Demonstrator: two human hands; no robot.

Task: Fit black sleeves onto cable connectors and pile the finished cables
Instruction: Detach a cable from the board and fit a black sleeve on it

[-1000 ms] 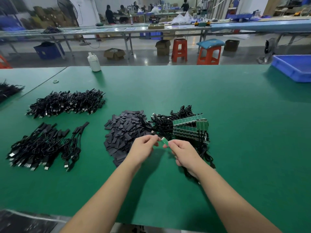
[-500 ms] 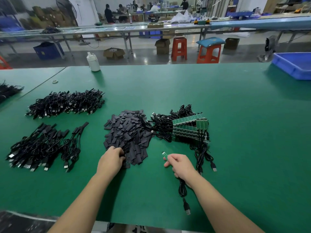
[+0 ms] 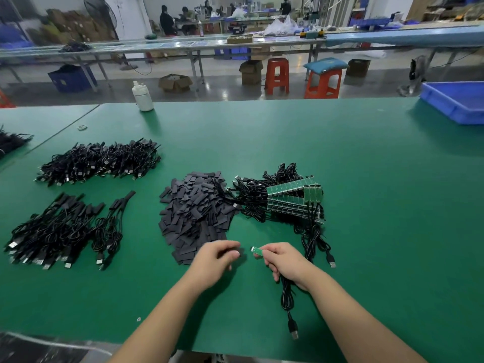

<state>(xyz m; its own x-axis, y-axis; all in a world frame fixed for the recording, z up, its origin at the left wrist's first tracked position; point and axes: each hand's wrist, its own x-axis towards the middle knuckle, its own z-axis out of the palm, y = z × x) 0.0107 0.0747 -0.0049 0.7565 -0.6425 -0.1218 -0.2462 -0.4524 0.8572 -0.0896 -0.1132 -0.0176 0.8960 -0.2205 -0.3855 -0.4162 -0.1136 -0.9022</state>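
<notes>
My right hand grips a black cable just behind its small green connector board, which sticks out to the left. The cable's USB plug lies near the table's front edge. My left hand is a short gap left of the board, fingers curled on what looks like a black sleeve, blurred. Beyond it lies the pile of black sleeves. To their right is a heap of cables with bare green boards. Sleeved cables lie piled at the left.
A second heap of black cables sits at the back left, with more black cables at the far left edge. A white bottle stands at the far edge and a blue tray at the back right.
My left hand went from the connector to the sleeve pile, then came right toward the board. My right hand drew the cable out of the heap toward me.
</notes>
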